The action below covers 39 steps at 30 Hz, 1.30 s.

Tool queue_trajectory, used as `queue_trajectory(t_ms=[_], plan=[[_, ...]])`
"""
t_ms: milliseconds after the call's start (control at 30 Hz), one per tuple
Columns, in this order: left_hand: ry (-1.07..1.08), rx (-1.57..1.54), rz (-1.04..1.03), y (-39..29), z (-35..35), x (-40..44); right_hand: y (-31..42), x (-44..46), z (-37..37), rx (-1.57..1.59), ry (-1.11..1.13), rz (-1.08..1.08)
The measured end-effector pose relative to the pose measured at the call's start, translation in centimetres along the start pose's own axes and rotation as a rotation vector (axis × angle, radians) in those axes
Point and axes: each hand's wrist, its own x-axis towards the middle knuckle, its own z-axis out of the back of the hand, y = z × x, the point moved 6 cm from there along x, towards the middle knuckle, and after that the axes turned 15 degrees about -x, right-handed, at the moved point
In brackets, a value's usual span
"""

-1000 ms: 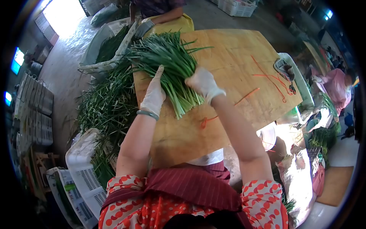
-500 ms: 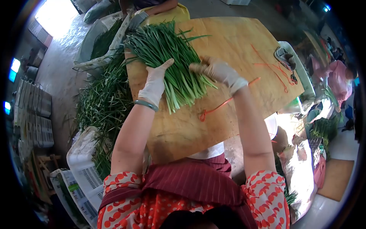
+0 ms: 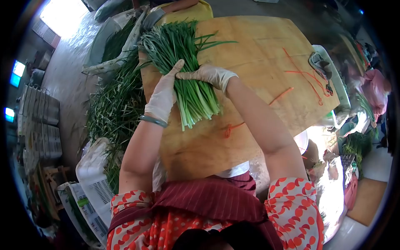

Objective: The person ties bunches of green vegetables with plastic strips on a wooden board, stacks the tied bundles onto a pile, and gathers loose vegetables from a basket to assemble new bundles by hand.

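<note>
A thick bunch of garlic chives [image 3: 196, 98] lies on the wooden board, its pale cut ends toward me and its green leaf tips pointing away. My left hand [image 3: 164, 93], in a thin white glove, is closed on the bunch's left side. From the right, my gloved right hand [image 3: 213, 77] wraps over the bunch, its fingers reaching toward my left thumb. A red tie [image 3: 280, 96] lies partly hidden under my right forearm. More red ties [image 3: 306, 74] rest on the right part of the board.
The wooden board [image 3: 254, 46] slants before me. A grey glove-like item [image 3: 320, 65] lies at its right edge. Loose greens [image 3: 114, 104] heap along the left, near white crates [image 3: 93, 177]. Another person's gloved hand [image 3: 152, 18] is at the far left corner.
My right hand has moved left onto the chives, and both hands now squeeze the bunch together. The spread stalks have become narrower and more compact.
</note>
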Motion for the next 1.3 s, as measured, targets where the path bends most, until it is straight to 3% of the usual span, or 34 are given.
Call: queue_trajectory(t_ms=[100,167,233,267,300,367,433,533,700,800,833,867,967,1033,1067,1167,1233,1300], plan=[[0.035,-0.006,0.077,-0.2,0.1,-0.9,-0.1,0.2,-1.5,0.179,0.128,-0.049],[0.016,-0.016,0.123,-0.3,-0.6,-2.7,-0.3,1.8,-1.4,0.09,-0.012,0.123],[0.052,-0.047,-0.136,-1.3,-1.5,-4.0,-1.0,2.6,-1.3,0.037,-0.074,0.065],[0.135,-0.016,-0.274,-2.3,-2.5,-4.9,0.2,1.9,-0.8,-0.022,-0.169,0.176],[0.134,-0.019,-0.275,-2.6,-3.6,-5.8,1.7,0.8,-0.4,-0.081,-0.265,0.286],[0.332,0.064,-0.57,-4.7,-6.6,-8.4,2.8,-0.3,0.0,-0.138,-0.35,0.259],[0.344,0.06,-0.603,-5.6,-7.6,-8.6,4.8,-1.3,0.8,-0.067,-0.476,0.56],[0.504,0.159,-0.786,-7.4,-10.4,-9.9,6.7,-1.9,1.8,0.043,-0.451,0.658],[0.536,0.278,-0.751,-7.7,-11.8,-10.4,8.7,-3.5,3.3,0.048,-0.473,0.667],[0.567,0.258,-0.554,-6.0,-9.6,-8.1,5.8,-2.0,3.5,-0.092,-0.532,0.68],[0.573,0.261,-0.555,-5.2,-8.9,-7.6,4.5,-1.3,3.2,-0.201,-0.559,0.675],[0.566,0.305,-0.632,-4.8,-8.2,-7.5,2.4,0.1,2.8,-0.034,-0.48,0.622],[0.511,0.406,-0.719,-4.7,-7.9,-7.1,4.1,-1.2,2.6,-0.067,-0.454,0.543],[0.4,0.185,-0.592,-4.9,-8.7,-7.4,4.6,-0.1,2.8,0.044,-0.422,0.584],[0.459,0.165,-0.689,-5.6,-9.1,-7.1,5.0,-0.1,3.3,-0.036,-0.455,0.616],[0.459,0.091,-0.634,-7.5,-11.6,-8.4,9.4,-2.9,4.7,-0.137,-0.507,0.678],[0.504,0.084,-0.643,-8.3,-13.7,-9.2,12.3,-4.3,5.6,-0.401,-0.416,0.517],[0.403,-0.09,-0.388,-7.7,-14.4,-8.2,13.4,-3.6,6.5,-0.327,-0.187,0.533]])
